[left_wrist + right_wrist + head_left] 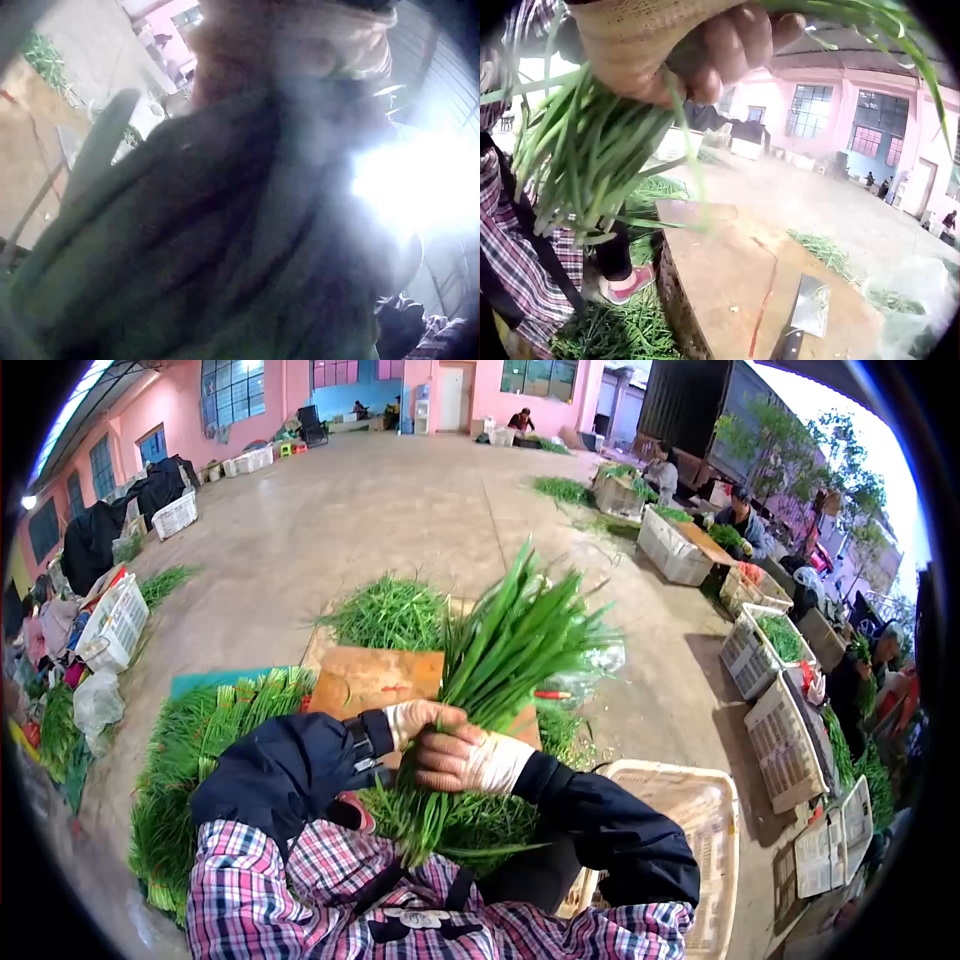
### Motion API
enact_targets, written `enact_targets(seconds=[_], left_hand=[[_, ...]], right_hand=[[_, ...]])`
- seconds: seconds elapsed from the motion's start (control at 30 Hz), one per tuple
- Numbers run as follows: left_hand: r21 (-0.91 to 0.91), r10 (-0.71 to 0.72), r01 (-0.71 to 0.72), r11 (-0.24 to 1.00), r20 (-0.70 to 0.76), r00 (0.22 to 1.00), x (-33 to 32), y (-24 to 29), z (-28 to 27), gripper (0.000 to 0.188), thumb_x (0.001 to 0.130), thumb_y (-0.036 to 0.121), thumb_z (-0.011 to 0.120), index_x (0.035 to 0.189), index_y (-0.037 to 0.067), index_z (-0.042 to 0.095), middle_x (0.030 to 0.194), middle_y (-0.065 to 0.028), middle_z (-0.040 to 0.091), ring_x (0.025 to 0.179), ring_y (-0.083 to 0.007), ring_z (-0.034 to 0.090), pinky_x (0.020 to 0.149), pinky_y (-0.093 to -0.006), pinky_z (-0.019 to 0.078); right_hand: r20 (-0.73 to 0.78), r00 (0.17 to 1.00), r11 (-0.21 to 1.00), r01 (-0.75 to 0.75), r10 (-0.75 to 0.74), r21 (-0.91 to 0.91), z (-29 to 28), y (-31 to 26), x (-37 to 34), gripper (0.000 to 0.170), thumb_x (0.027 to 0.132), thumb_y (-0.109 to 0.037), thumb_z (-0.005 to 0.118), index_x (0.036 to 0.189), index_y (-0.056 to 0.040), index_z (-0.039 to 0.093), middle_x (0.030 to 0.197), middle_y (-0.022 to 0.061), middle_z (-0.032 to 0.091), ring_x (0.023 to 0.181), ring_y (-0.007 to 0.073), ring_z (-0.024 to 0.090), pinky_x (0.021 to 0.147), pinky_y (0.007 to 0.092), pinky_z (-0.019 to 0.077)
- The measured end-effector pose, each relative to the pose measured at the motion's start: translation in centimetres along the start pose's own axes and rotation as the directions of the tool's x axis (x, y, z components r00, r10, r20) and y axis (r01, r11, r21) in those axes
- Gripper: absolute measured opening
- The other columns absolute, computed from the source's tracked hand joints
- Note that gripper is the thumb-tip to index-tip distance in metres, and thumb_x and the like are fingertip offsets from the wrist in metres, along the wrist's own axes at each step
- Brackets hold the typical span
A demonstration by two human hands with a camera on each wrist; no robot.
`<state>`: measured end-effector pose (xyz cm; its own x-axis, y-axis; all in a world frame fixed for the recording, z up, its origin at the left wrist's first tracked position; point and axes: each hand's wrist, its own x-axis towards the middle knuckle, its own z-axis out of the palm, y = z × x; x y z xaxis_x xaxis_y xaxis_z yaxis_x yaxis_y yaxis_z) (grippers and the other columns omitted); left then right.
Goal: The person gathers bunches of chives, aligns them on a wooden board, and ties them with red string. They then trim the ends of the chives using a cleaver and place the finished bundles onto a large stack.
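A bunch of long green leafy stalks (520, 645) is held above a wooden board (375, 678). Around its lower part the left hand (425, 722) and the right hand (470, 758) meet, fingers curled, both with pale wrappings. In the right wrist view the right hand (679, 52) grips the bunch, whose ends (592, 150) hang below it. Dark, blurred foliage (202, 217) fills much of the left wrist view, under the left hand (292, 52). On the board (727, 262) lie a cleaver (808, 307) and a red strip (762, 319).
Tied green bundles (215, 730) lie at the left on a green sheet (200, 682). A loose heap (390, 615) is beyond the board. An empty plastic crate (728, 810) stands at the right. Further right, people (738, 520) sit among crates (675, 550).
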<state>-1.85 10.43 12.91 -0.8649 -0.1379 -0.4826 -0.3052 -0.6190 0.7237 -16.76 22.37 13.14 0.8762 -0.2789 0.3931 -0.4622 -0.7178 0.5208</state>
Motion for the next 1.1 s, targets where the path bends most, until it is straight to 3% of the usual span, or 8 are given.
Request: enact_targets(seconds=[0.27,0.37,0.43,0.5,0.6,0.77,0.87,1.1], left_hand=[[-0.155,0.202,-0.175,0.972,0.177,0.963,0.4,1.0,-2.0,0.023,0.084,0.016,0.062,0.100,-0.001,0.064,0.089,-0.0100,0.067,0.073,-0.0188,0.065,0.064,-0.0329,0.0549],[-0.174,0.279,-0.255,0.951,0.130,0.951,-0.4,0.5,-1.9,0.022,0.084,0.017,0.062,0.098,0.000,0.064,0.089,-0.0093,0.068,0.074,-0.0177,0.065,0.063,-0.0311,0.0550],[-0.201,0.321,-0.299,0.933,0.087,0.943,-0.6,0.4,-1.5,0.021,0.084,0.017,0.063,0.096,0.000,0.065,0.088,-0.0089,0.068,0.075,-0.0169,0.066,0.063,-0.0299,0.0550],[-0.310,0.305,-0.260,0.914,0.105,0.947,-0.8,0.4,-0.2,0.023,0.085,0.015,0.061,0.102,-0.001,0.064,0.092,-0.0087,0.068,0.079,-0.0176,0.067,0.067,-0.0282,0.0557],[0.176,0.436,-0.450,0.875,0.117,0.893,1.2,0.3,-0.8,0.030,0.088,0.016,0.058,0.113,0.001,0.060,0.102,-0.0100,0.066,0.086,-0.0177,0.066,0.076,-0.0304,0.0543],[0.786,0.711,-0.362,0.501,-0.136,0.690,0.7,2.5,3.7,0.043,0.079,0.028,0.061,0.113,0.002,0.056,0.099,-0.0142,0.065,0.090,-0.0277,0.061,0.083,-0.0382,0.0476],[0.906,0.762,-0.120,0.406,-0.263,0.591,0.7,5.3,5.1,0.054,0.065,0.013,0.072,0.112,-0.006,0.053,0.101,-0.0103,0.063,0.091,-0.0182,0.057,0.080,-0.0304,0.0475],[0.795,0.746,-0.511,0.326,0.116,0.656,3.5,10.7,4.2,0.057,0.069,0.007,0.075,0.121,0.004,0.052,0.108,-0.0064,0.062,0.096,-0.0134,0.055,0.085,-0.0292,0.0461]], right_hand=[[-0.011,0.950,0.928,-0.304,0.313,0.215,-4.7,0.1,-0.8,0.040,0.063,-0.015,0.058,0.103,-0.0152,0.058,0.112,0.0073,0.056,0.105,0.0249,0.053,0.087,0.0412,0.0406],[-0.138,0.668,0.680,-0.702,0.732,0.212,-4.7,-0.1,-4.7,0.061,0.064,-0.004,0.063,0.123,-0.0046,0.050,0.128,0.0166,0.050,0.118,0.0321,0.049,0.098,0.0462,0.0376],[0.175,0.106,-0.057,-0.681,0.979,0.730,-2.3,-1.9,-5.9,0.073,0.072,-0.010,0.066,0.138,-0.0053,0.035,0.137,0.0181,0.042,0.128,0.0329,0.039,0.103,0.0440,0.0338],[0.539,0.139,-0.525,-0.129,0.831,0.842,0.5,-2.5,-6.7,0.090,0.078,-0.018,0.068,0.146,-0.0060,0.010,0.146,0.0210,0.027,0.135,0.0290,0.026,0.107,0.0396,0.0289],[0.451,0.329,-0.437,-0.121,0.829,0.891,1.0,-1.6,-3.8,0.086,0.080,-0.024,0.067,0.145,-0.0044,0.015,0.142,0.0168,0.032,0.131,0.0251,0.032,0.107,0.0357,0.0272],[0.387,0.219,-0.354,-0.172,0.896,0.919,0.5,2.4,-1.5,0.038,0.082,-0.029,0.066,0.109,-0.0011,0.062,0.097,0.0048,0.065,0.086,0.0149,0.059,0.078,0.0303,0.0463],[0.360,0.279,-0.332,-0.143,0.890,0.932,-0.6,5.0,-1.4,0.046,0.079,-0.030,0.072,0.112,-0.0019,0.058,0.103,0.0045,0.062,0.090,0.0138,0.057,0.082,0.0300,0.0459],[0.396,0.195,-0.356,-0.210,0.897,0.910,-0.7,10.4,-4.4,0.040,0.079,-0.023,0.073,0.110,-0.0018,0.060,0.102,0.0051,0.064,0.091,0.0134,0.059,0.084,0.0301,0.0473]])
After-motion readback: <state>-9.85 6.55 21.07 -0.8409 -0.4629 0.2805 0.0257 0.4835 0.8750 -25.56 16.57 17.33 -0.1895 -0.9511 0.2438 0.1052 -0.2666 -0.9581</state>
